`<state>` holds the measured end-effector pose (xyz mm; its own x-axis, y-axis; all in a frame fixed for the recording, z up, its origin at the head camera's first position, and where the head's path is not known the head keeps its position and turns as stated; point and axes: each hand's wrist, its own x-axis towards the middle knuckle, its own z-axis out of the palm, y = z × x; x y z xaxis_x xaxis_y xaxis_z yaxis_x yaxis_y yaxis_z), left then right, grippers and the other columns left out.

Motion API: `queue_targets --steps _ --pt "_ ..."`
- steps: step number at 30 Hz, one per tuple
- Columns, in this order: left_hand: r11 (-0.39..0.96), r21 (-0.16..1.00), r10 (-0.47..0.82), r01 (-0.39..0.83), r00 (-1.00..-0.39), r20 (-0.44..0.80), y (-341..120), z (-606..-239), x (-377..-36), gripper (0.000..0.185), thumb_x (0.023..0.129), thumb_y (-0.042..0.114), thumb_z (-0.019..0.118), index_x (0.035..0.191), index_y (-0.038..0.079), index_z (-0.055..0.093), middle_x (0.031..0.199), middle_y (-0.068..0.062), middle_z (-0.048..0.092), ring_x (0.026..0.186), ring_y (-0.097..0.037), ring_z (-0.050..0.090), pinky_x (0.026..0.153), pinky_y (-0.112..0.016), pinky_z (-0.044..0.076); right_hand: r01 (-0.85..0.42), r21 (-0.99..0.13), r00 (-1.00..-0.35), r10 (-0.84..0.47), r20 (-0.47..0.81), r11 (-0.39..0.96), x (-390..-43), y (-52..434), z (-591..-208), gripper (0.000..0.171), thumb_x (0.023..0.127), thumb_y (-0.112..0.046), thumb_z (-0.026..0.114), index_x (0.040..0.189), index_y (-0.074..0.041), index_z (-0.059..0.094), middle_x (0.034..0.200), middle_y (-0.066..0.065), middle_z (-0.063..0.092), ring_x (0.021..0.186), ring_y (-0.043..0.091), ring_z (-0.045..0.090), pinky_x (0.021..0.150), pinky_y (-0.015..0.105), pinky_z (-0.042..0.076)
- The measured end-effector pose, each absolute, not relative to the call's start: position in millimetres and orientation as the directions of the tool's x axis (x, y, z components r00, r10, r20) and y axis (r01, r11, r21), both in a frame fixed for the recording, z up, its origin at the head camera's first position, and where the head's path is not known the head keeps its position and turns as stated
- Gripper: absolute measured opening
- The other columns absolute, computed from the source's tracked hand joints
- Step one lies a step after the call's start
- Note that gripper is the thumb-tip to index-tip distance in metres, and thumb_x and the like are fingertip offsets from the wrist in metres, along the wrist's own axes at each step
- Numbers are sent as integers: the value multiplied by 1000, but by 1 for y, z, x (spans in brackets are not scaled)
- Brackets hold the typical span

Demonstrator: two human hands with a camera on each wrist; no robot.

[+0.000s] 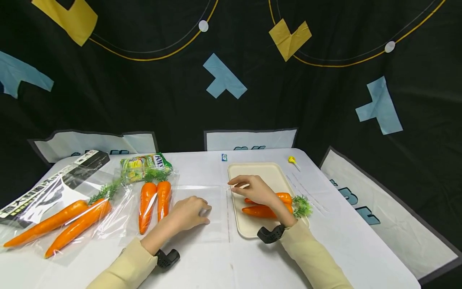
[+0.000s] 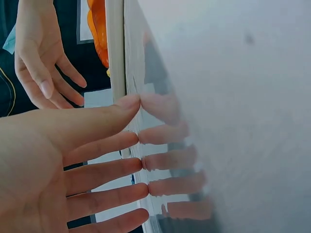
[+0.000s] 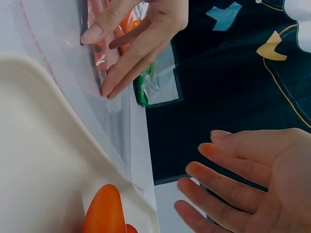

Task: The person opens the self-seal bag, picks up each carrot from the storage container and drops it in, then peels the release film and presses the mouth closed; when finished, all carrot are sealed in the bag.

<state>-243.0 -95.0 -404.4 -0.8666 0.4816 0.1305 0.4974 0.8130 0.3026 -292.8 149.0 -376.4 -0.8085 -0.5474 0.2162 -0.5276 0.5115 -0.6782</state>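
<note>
My left hand [image 1: 189, 212] rests its fingertips on a flat clear plastic bag [image 1: 217, 200] on the table, its fingers extended. In the left wrist view those fingertips mirror in the glossy film [image 2: 165, 133]. Over the cream tray [image 1: 258, 171] hovers my right hand [image 1: 254, 189], fingers loosely spread and holding nothing. Below it, two orange carrots [image 1: 261, 211] with green tops lie on the tray, partly hidden by my hand and forearm. One carrot tip [image 3: 106, 211] shows in the right wrist view.
Left of my left hand, two carrots [image 1: 146, 204] lie in a clear bag, and another bagged pair [image 1: 77, 224] lies farther left. Behind them are a green-yellow packet [image 1: 142, 166] and a black-and-white printed package [image 1: 86, 170]. A yellow-headed lollipop [image 1: 292, 160] and a small blue packet [image 1: 224, 157] lie at the back.
</note>
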Motion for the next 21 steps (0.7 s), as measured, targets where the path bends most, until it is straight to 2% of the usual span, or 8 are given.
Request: queue_targets --steps 6,13,16,21 --pt "816 285 474 503 -864 167 -92 -404 -242 21 73 21 85 92 15 79 92 3 72 86 -18 66 63 -40 51 -547 -665 -779 -601 182 508 -292 148 -379 21 93 -17 65 111 -8 71 110 7 70 97 19 66 82 27 52" --pt "814 272 466 513 -857 221 -92 -404 -242 11 70 20 86 76 20 76 80 8 70 75 -16 64 58 -38 49 -549 -671 -759 -634 149 499 -290 145 -380 24 92 -16 67 113 -4 70 111 9 69 100 20 66 84 27 52" --pt "807 260 473 531 -844 254 -94 -405 -244 13 69 19 86 68 23 73 74 11 67 69 -13 61 53 -35 47 -561 -672 -735 -665 136 483 -288 142 -380 25 91 -14 69 113 -3 69 111 9 69 101 22 65 83 25 52" --pt "795 302 456 526 -847 275 -97 -402 -246 12 71 18 84 69 24 74 74 14 68 73 -12 64 54 -34 47 -587 -662 -691 -715 109 466 -286 137 -382 28 88 -21 73 110 -4 70 109 8 70 102 25 64 85 30 53"
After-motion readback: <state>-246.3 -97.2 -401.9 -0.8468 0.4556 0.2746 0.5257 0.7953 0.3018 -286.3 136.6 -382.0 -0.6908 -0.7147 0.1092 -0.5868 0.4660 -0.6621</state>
